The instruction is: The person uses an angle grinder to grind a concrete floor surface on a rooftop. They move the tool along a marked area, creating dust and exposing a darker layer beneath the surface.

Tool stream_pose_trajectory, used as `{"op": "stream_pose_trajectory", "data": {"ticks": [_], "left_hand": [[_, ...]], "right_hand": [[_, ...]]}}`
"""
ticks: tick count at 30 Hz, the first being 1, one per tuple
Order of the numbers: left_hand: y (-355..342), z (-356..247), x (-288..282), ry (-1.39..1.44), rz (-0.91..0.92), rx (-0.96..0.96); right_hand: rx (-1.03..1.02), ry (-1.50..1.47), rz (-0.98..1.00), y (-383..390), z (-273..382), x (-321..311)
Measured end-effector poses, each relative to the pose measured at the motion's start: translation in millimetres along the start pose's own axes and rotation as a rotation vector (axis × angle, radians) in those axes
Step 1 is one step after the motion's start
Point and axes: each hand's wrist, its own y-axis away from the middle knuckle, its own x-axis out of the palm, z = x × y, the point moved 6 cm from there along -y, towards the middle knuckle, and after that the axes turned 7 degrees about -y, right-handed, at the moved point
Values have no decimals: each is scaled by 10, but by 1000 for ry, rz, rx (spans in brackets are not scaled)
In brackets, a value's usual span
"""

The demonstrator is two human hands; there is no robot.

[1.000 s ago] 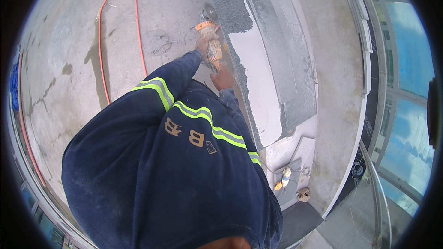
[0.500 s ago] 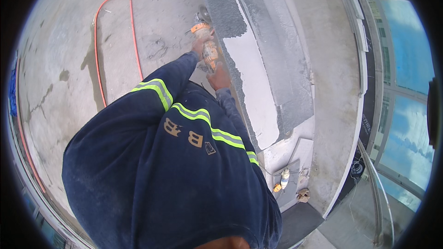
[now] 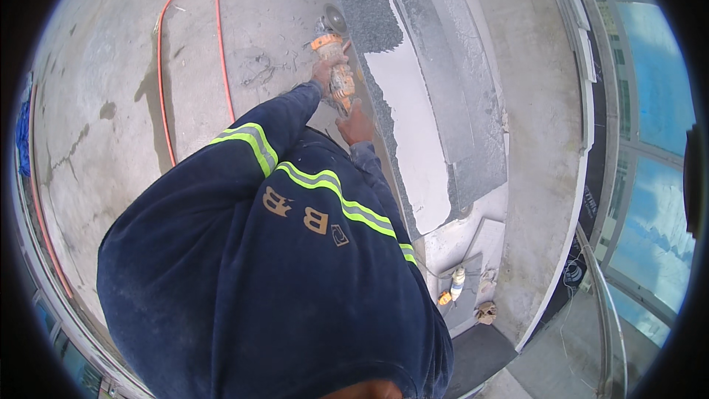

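Observation:
An orange and grey angle grinder (image 3: 342, 81), dusty all over, is held in both hands. My left hand (image 3: 326, 72) wraps round its body just behind the orange collar. Lower down, my right hand (image 3: 357, 125) closes on the rear end of the tool. The round grey disc (image 3: 334, 20) at its far end sits close to the left edge of a dark speckled stone slab (image 3: 360, 11); whether they touch I cannot tell. A white patch with a ragged border (image 3: 413, 133) covers part of the slab's top.
Orange hose (image 3: 222, 52) runs over the concrete floor (image 3: 111, 66) at the left. More grey slabs (image 3: 450, 74) lie right of the white patch. A second power tool, white and yellow (image 3: 457, 284), rests at the lower right by a brown crumpled lump (image 3: 485, 312). Glazing (image 3: 653, 89) lines the right.
The grinder's disc now shows more of its flat face and appears tilted. Both hands keep their grip. The whole view has shifted slightly.

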Motion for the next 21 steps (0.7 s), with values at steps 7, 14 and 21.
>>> {"op": "stream_pose_trajectory", "data": {"ticks": [7, 14, 21], "left_hand": [[-52, 21, 2, 20, 8, -43], [-176, -50, 13, 17, 27, -40], [-150, -28, 31, 37, 55, -35]], "right_hand": [[-14, 24, -35, -20, -33, 7], [-18, -48, -10, -172, -4, 4], [-31, -53, -31, -165, -23, 26]]}}
